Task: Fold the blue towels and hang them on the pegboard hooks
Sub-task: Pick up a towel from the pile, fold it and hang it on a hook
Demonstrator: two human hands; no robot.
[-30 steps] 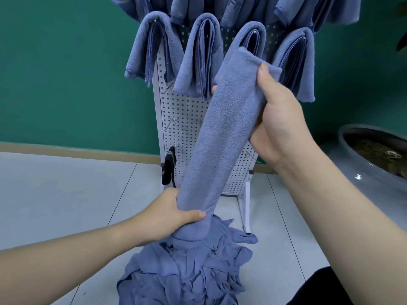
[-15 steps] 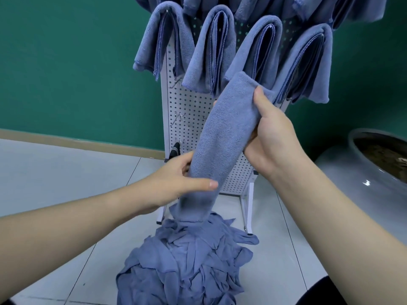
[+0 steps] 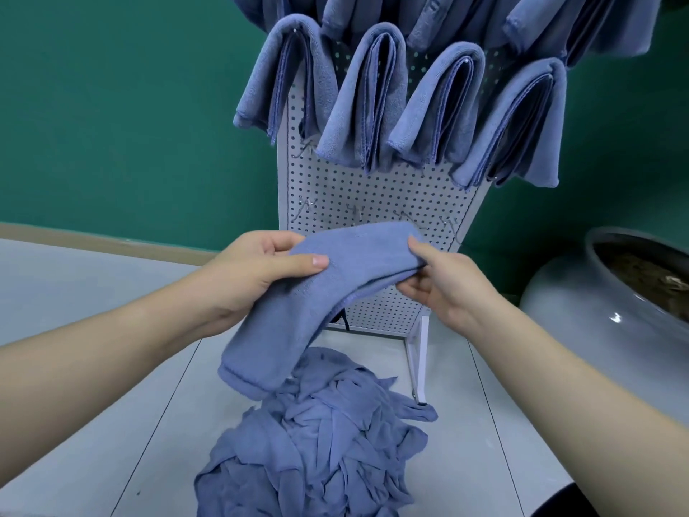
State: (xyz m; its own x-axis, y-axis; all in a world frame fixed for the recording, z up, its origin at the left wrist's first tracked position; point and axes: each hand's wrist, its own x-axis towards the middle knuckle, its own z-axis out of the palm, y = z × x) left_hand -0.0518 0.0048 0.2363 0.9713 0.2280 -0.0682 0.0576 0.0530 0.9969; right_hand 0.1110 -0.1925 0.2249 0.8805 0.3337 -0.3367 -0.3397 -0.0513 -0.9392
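Note:
A folded blue towel [image 3: 320, 292] is draped between both hands in front of the white pegboard [image 3: 373, 203]. My left hand [image 3: 257, 270] pinches its upper left part, thumb on top. My right hand [image 3: 443, 281] grips the fold at the right, fingers curled under the cloth. The towel's free end hangs down to the lower left. Several folded blue towels [image 3: 373, 102] hang on hooks across the upper pegboard. A row of bare hooks [image 3: 358, 210] sits just above the held towel. A heap of loose blue towels [image 3: 320, 434] lies on the floor below.
A large grey ceramic pot [image 3: 581, 304] filled with soil stands on the right. The pegboard rests on a white foot [image 3: 417, 352] beside the heap. Behind is a green wall with a beige skirting; the floor is pale grey tile.
The towel was held upright and long; now it is lowered and bent over into a fold. My right hand dropped from its top end, and my left hand moved up to the fold.

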